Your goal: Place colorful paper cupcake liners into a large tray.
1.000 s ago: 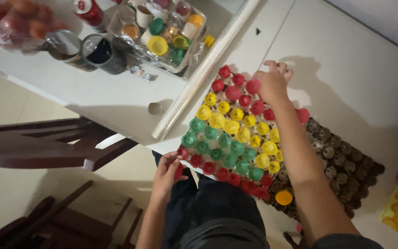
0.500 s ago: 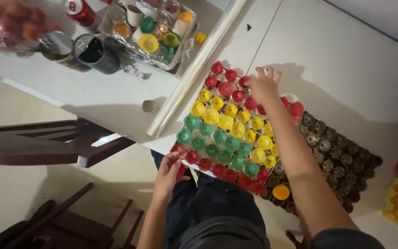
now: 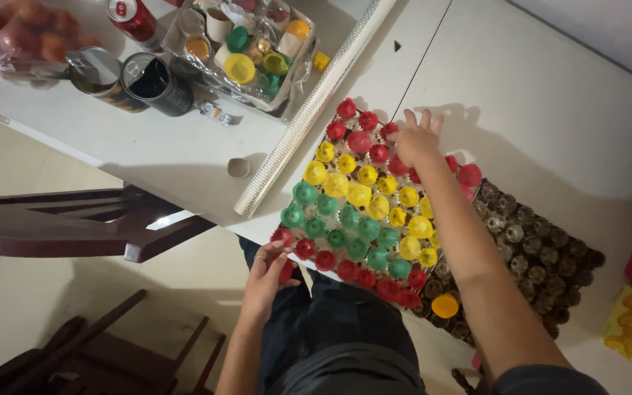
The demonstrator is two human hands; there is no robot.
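The cap board [image 3: 363, 212], w/ rows of red, green & yellow bottle caps, is laid on the white table [image 3: 550, 95], near corner over the lap. At that near corner the left hand [image 3: 266, 274] is pressed to the board's edge, fingers together, prob. pinching it; the grip is partly hidden. At the board's far edge the right hand [image 3: 418, 139] is laid on red caps [image 3: 358, 141], fingers spread. Beyond the board's far-left side a foil roll [image 3: 316, 102] & a clear tub of caps [image 3: 246, 44] are seen.

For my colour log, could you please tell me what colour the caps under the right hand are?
Red caps, under the right hand; clearest in the head view.
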